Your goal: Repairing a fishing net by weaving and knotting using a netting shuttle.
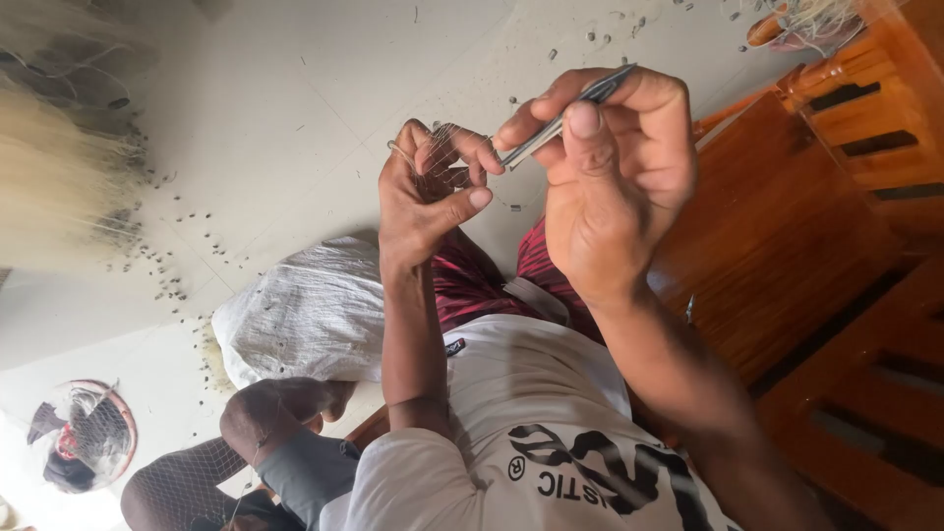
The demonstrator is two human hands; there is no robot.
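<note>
Currently mid-stitch: left hand (425, 192) pinching fishing net (444, 157) mesh, right hand (610, 167) clamped around metal needle (560, 123). Next probably needs steady threading through mesh.

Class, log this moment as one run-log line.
left hand: pinches fishing net | right hand: holds netting needle at net | white sack below

It looks like a home used for net work. A pale tiled floor (295, 108) is strewn with small dark weights (162, 275), with heaped netting (49, 187) far left. Wooden furniture (787, 246) stands right, a white sack (305, 315) near.
</note>
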